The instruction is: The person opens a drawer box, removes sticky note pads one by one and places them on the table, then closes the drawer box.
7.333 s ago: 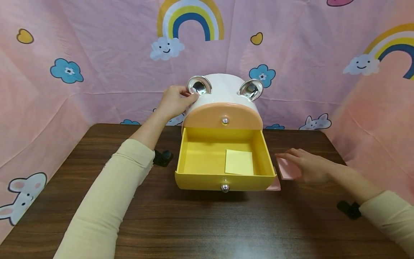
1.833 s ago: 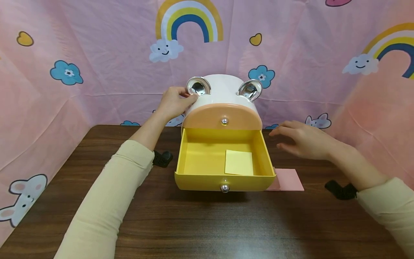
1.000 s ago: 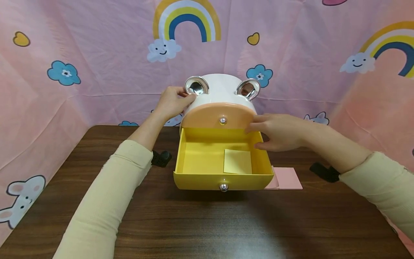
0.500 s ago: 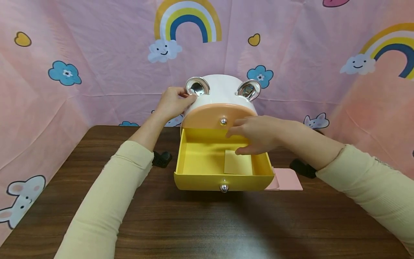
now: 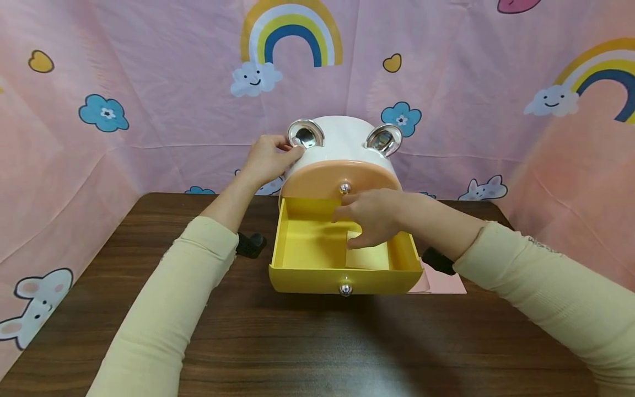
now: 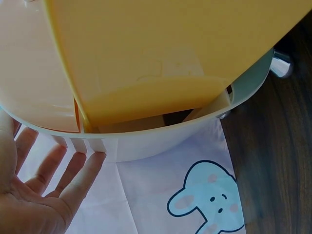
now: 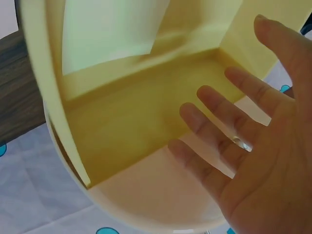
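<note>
A white desktop drawer box [image 5: 344, 132] with silver ear-like rounds stands at the back of the table. Its peach upper drawer [image 5: 317, 179] is closed, while the yellow drawer [image 5: 302, 280] below is pulled out. Inside the yellow drawer, at its right, lies a pale yellow sticky note pad [image 5: 368, 259]. My left hand [image 5: 268, 157] touches the box's left side with fairly straight fingers, as the left wrist view shows. Over the yellow drawer hovers my right hand [image 5: 374, 215], fingers spread and holding nothing; it partly covers the pad.
Pink sticky notes [image 5: 446, 282] lie on the dark wooden table [image 5: 297, 342] just right of the drawer, partly hidden by the right wrist's black camera [image 5: 437, 260]. A pink printed cloth [image 5: 188, 82] hangs behind and beside the table.
My right hand has left the pink notes, risen, and moved left over the yellow drawer. The pink pad it touched now lies nearer the front. My left hand stays put.
</note>
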Tool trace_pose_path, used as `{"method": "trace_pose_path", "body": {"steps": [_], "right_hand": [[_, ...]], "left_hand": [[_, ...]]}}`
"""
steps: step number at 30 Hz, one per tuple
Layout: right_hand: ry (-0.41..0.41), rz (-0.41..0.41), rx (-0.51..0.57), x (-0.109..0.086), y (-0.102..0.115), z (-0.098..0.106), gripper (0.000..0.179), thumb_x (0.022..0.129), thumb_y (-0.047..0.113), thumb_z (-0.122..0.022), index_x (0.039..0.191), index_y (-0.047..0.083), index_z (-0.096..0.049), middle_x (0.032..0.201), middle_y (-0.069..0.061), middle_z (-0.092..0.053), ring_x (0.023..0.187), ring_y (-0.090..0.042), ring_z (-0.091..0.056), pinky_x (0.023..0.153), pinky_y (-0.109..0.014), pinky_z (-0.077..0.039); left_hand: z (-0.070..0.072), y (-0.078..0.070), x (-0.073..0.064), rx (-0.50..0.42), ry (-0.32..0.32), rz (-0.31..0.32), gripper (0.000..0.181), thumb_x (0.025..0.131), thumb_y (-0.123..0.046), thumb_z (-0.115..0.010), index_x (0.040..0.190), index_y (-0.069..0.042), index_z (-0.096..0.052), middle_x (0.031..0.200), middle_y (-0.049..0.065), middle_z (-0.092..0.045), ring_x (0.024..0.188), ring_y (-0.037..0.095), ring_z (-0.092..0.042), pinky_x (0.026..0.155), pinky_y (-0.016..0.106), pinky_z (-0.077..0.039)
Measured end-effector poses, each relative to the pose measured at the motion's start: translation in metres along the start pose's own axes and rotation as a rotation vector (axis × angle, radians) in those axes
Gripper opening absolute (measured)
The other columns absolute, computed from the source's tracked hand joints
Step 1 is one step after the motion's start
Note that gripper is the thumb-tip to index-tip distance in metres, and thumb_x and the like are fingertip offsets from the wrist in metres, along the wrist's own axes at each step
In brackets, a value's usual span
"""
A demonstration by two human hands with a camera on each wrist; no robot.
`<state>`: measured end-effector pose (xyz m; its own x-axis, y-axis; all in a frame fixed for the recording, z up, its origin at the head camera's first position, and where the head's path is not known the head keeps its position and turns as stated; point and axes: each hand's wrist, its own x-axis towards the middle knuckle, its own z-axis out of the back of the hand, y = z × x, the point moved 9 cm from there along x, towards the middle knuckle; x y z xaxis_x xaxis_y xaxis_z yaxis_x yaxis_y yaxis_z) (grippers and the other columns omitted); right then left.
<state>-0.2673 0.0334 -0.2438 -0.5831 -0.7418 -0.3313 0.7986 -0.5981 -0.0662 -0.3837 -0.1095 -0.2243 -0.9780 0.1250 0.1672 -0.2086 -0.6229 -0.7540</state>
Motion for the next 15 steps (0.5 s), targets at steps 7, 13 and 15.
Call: {"method": "trace_pose_path", "body": {"steps": [7, 13, 15], "right_hand": [[0.049, -0.015, 0.009, 0.011, -0.003, -0.012, 0.055, 0.084, 0.044, -0.06, 0.13, 0.016, -0.051, 0.123, -0.01, -0.053, 0.101, -0.023, -0.056, 0.091, -0.039, -0.047], [0.089, -0.025, 0.013, 0.017, -0.005, -0.021, 0.057, 0.084, 0.043, -0.06, 0.131, 0.014, -0.048, 0.121, -0.012, -0.053, 0.101, -0.025, -0.055, 0.091, -0.041, -0.047], [0.109, -0.024, 0.007, 0.018, -0.005, -0.025, 0.057, 0.084, 0.043, -0.06, 0.131, 0.014, -0.047, 0.12, -0.012, -0.053, 0.101, -0.026, -0.055, 0.09, -0.041, -0.047]], "left_hand": [[0.0, 0.0, 0.0, -0.001, -0.011, -0.003, 0.031, 0.088, -0.035, -0.057, 0.091, -0.005, -0.065, 0.104, 0.011, -0.062, 0.061, 0.015, -0.06, 0.054, 0.024, -0.05], [0.0, 0.001, 0.001, 0.003, -0.011, -0.001, 0.03, 0.089, -0.034, -0.057, 0.089, -0.005, -0.064, 0.104, 0.011, -0.062, 0.063, 0.016, -0.06, 0.053, 0.024, -0.05], [0.0, 0.001, 0.0, 0.002, -0.007, 0.002, 0.03, 0.089, -0.034, -0.057, 0.09, -0.005, -0.064, 0.104, 0.011, -0.062, 0.065, 0.018, -0.06, 0.054, 0.024, -0.05]]}}
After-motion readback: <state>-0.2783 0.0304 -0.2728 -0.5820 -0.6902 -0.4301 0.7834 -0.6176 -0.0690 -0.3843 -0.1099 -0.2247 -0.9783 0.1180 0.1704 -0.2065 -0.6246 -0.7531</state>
